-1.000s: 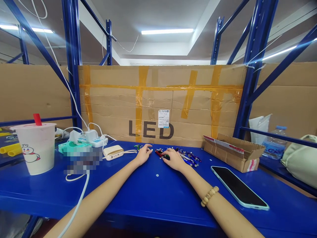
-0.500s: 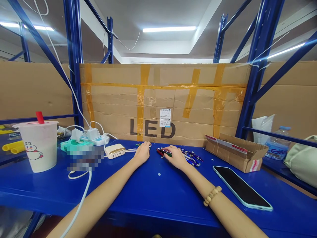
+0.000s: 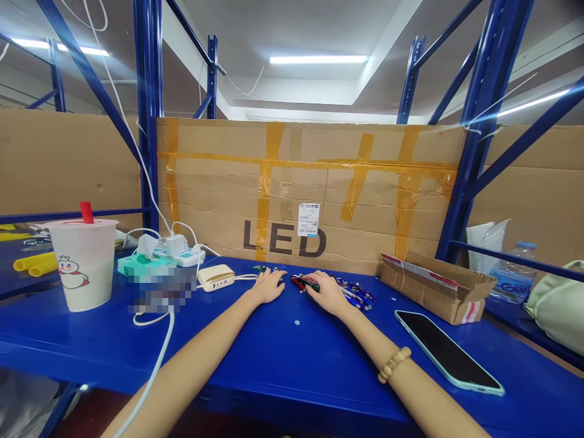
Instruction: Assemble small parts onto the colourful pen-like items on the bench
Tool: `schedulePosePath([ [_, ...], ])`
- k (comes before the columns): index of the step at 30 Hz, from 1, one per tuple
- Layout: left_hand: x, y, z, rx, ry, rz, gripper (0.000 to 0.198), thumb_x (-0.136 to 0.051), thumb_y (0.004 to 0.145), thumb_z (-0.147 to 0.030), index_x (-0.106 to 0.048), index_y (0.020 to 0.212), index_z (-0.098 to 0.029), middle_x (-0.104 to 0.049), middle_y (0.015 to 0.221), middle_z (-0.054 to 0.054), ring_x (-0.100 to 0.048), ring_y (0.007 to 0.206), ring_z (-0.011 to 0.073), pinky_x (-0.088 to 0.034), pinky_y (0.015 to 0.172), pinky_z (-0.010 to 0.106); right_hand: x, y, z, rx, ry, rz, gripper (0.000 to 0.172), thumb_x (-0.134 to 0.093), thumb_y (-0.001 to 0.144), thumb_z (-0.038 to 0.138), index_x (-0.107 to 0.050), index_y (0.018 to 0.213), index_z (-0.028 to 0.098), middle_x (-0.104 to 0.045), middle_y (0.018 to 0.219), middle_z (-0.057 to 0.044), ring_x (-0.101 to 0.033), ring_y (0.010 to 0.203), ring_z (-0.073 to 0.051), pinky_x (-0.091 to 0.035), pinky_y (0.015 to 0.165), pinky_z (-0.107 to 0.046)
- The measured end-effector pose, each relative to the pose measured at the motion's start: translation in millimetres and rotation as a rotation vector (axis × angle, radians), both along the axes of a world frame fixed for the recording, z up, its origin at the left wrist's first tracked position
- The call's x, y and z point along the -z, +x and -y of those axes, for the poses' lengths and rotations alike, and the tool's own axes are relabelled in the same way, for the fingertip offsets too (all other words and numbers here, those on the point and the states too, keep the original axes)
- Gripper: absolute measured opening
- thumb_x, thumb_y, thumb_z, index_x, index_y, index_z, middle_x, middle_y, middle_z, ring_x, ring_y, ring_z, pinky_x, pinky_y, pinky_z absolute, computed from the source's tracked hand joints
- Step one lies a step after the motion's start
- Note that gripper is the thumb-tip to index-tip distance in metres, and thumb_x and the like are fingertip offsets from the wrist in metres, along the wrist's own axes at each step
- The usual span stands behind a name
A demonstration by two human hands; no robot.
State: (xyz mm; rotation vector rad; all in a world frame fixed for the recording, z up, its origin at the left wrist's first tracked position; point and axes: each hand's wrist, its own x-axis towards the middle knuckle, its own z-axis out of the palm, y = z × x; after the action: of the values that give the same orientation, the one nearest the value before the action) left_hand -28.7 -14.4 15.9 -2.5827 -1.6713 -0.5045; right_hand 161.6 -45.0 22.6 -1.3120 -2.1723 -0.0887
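Observation:
On the blue table, my left hand [image 3: 268, 286] lies palm down with its fingers stretched and spread. Its fingertips reach a few small green pens [image 3: 259, 269], partly hidden behind them. My right hand [image 3: 329, 292] is curled, thumb and forefinger around a dark green pen [image 3: 312, 286]; the palm side is hidden. Just left of that hand lie red pens [image 3: 297, 281]. A loose pile of blue and purple pens [image 3: 358, 292] spreads to its right, partly covered by the hand.
A white power bank [image 3: 216, 278] with a cable lies left of my left hand. Further left are a drink cup [image 3: 86, 267], a power strip [image 3: 182, 255] and cables. On the right lie a phone [image 3: 449, 351] and an open cardboard box [image 3: 433, 289]. Large cardboard [image 3: 219, 201] stands behind.
My left hand has flattened and its fingers have spread, uncovering more of the green pens. My right hand stays at the pens. The whole view has shifted slightly.

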Motion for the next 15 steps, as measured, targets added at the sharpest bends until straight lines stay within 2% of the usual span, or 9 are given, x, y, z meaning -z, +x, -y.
schedulePosePath([
  [2,0.7,-0.6,-0.6,-0.020,-0.039,-0.013,0.042,-0.029,0.083,-0.034,-0.043,0.120,-0.023,-0.044,0.128,0.004,-0.031,0.118,0.0303,-0.025,0.096,0.049,0.4,0.0,-0.4,0.001,-0.001,0.003,0.027,-0.046,0.079,0.020,-0.058,0.103,0.022,-0.059,0.098,-0.004,-0.052,0.093,-0.017,-0.037,0.079,-0.030],
  [4,0.8,-1.2,-0.9,0.016,-0.037,-0.020,0.040,-0.028,0.083,-0.034,-0.045,0.118,-0.023,-0.045,0.127,0.004,-0.032,0.117,0.0289,-0.026,0.096,0.048,0.5,0.0,-0.4,-0.003,-0.001,0.005,0.027,-0.047,0.078,0.020,-0.059,0.102,0.022,-0.059,0.098,-0.004,-0.052,0.093,-0.016,-0.037,0.079,-0.029],
  [7,0.8,-1.6,-1.5,0.037,-0.018,-0.008,0.044,-0.029,0.082,-0.031,-0.038,0.125,-0.024,-0.039,0.132,0.005,-0.033,0.118,0.0275,-0.026,0.097,0.047,0.5,-0.1,0.0,-0.007,0.002,0.005,0.027,-0.047,0.078,0.019,-0.058,0.102,0.021,-0.059,0.098,-0.004,-0.052,0.094,-0.016,-0.037,0.079,-0.029],
  [15,3.0,-0.7,-4.8,-0.086,-0.093,-0.029,0.053,-0.027,0.081,-0.043,-0.030,0.131,-0.025,-0.021,0.142,0.003,-0.014,0.128,0.0352,-0.012,0.100,0.053,-0.4,-2.5,3.1,0.021,-0.005,0.021,0.027,-0.046,0.077,0.018,-0.060,0.100,0.020,-0.059,0.096,-0.005,-0.052,0.091,-0.017,-0.037,0.075,-0.029],
])
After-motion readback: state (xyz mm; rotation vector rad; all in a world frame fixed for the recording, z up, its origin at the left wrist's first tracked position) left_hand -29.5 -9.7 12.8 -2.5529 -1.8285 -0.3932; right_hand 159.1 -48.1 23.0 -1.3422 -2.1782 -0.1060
